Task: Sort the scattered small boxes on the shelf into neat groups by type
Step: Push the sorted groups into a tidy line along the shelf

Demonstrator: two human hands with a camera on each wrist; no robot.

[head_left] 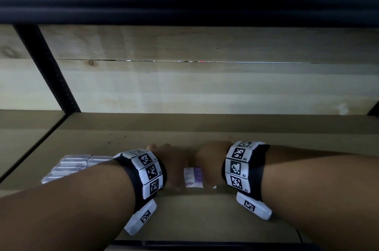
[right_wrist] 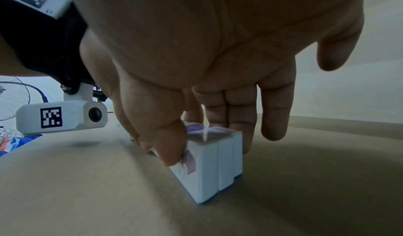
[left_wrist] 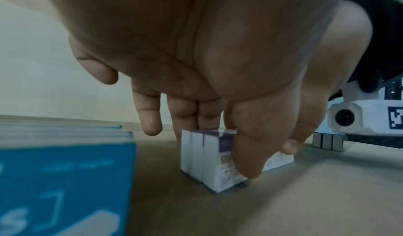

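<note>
While our two hands meet over the middle of the shelf [head_left: 205, 127], they close on a small cluster of white-and-purple boxes [head_left: 193, 177] standing upright side by side on the board. Our left hand [head_left: 174, 165] has its thumb [left_wrist: 246, 155] pressed down the near face of the cluster and its fingers [left_wrist: 191, 115] reaching over the far side, so it pinches the boxes between them. Our right hand [head_left: 211, 160] does likewise from the other side: its thumb [right_wrist: 170, 141] lies on the near face, and its fingers [right_wrist: 237, 112] drop behind the cluster, the little finger held clear. In the right wrist view we count about three slim boxes [right_wrist: 216, 163] pressed flush together, their purple tops level.

To the left of our left wrist sits a tidy block of pale, flat boxes [head_left: 69, 166] in rows; in the left wrist view its near face shows blue [left_wrist: 65, 188]. Farther right in that view, three small grey boxes [left_wrist: 327, 141] stand in a row. A pale wooden back panel [head_left: 205, 86] rises behind the shelf, with a black upright post [head_left: 47, 68] at the left.
</note>
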